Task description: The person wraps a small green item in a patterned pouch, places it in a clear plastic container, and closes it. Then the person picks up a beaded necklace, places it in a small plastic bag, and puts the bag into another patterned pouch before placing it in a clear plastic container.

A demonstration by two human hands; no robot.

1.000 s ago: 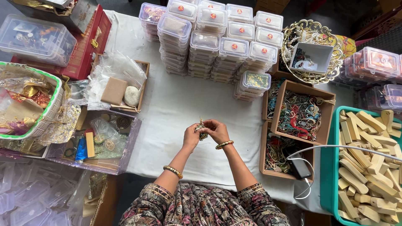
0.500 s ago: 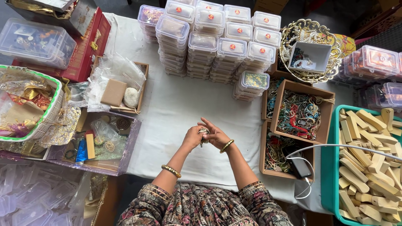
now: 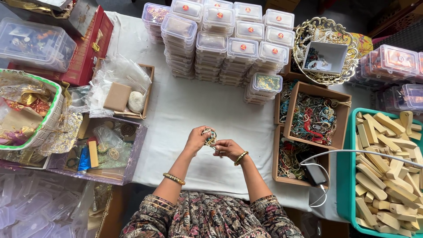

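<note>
My left hand [image 3: 197, 139] and my right hand [image 3: 227, 149] meet over the white tablecloth [image 3: 189, 105], both pinching a small bundle of coloured bangles [image 3: 209, 136] between the fingertips. Each wrist wears a gold bangle. My patterned sleeves fill the bottom of the view. A brown box of tangled coloured threads and bangles [image 3: 315, 118] lies just right of my right hand.
Stacks of clear lidded containers [image 3: 220, 39] stand at the back. A gold wire basket [image 3: 326, 48] sits back right, a teal tray of wooden blocks [image 3: 383, 167] at far right. A phone with a cable [image 3: 313, 174], trays of bags and trinkets [image 3: 105, 150] and a green-rimmed basket [image 3: 31, 114] are around.
My hands have turned the bangle bundle between the fingers and shifted slightly; the left hand now holds it up at its fingertips while the right grips from below.
</note>
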